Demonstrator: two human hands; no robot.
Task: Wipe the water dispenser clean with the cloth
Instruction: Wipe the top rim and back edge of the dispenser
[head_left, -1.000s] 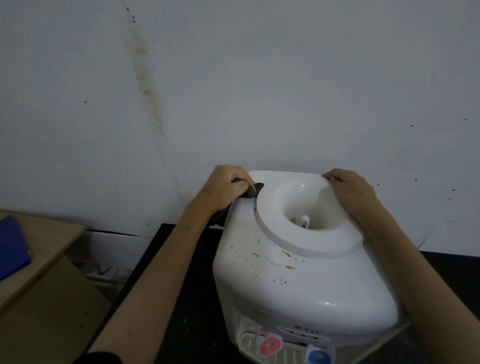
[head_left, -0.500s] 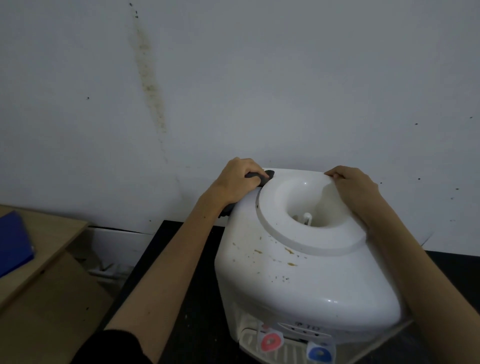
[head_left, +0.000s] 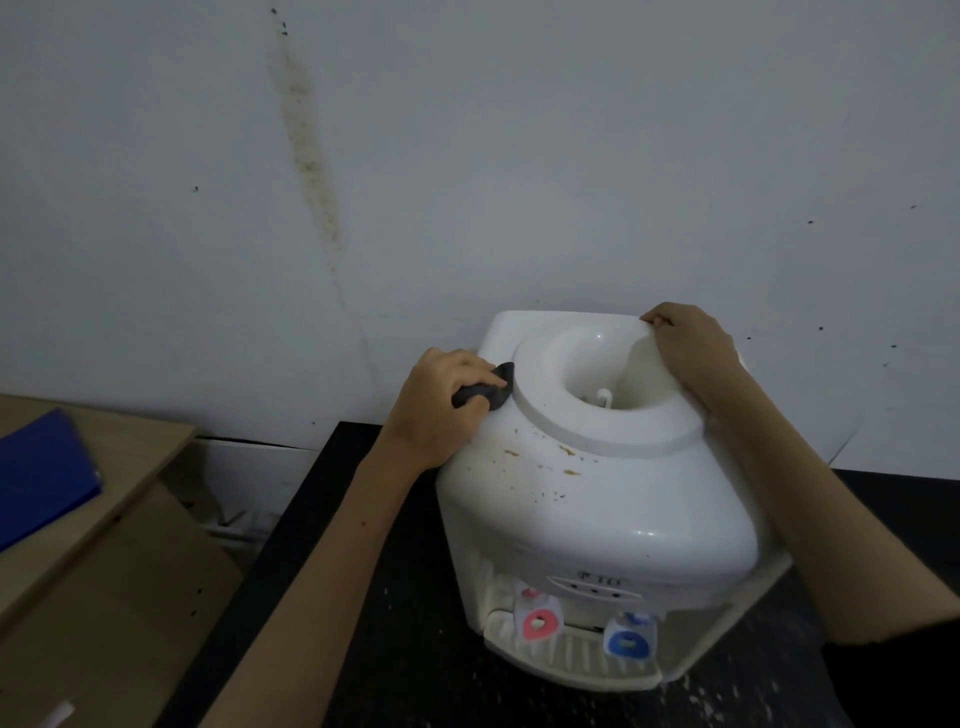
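White plastic tabletop water dispenser (head_left: 597, 499) on black desk (head_left: 395, 613), rear edge against grey stained wall (head_left: 467, 156). Left hand (head_left: 441, 400) curled round dark bunched cloth (head_left: 485, 391), pressed on dispenser's upper left shoulder, touching raised ring's outer rim. Right hand (head_left: 693, 351) curled over ring's far right edge, gripping it. Brown spots on top in front of ring. Red tap (head_left: 537, 623) and blue tap (head_left: 628, 642) over drip tray at front. Bare desk left of dispenser. Lower wooden desk (head_left: 130, 467) well apart at left, blue folder (head_left: 41, 478) on it.
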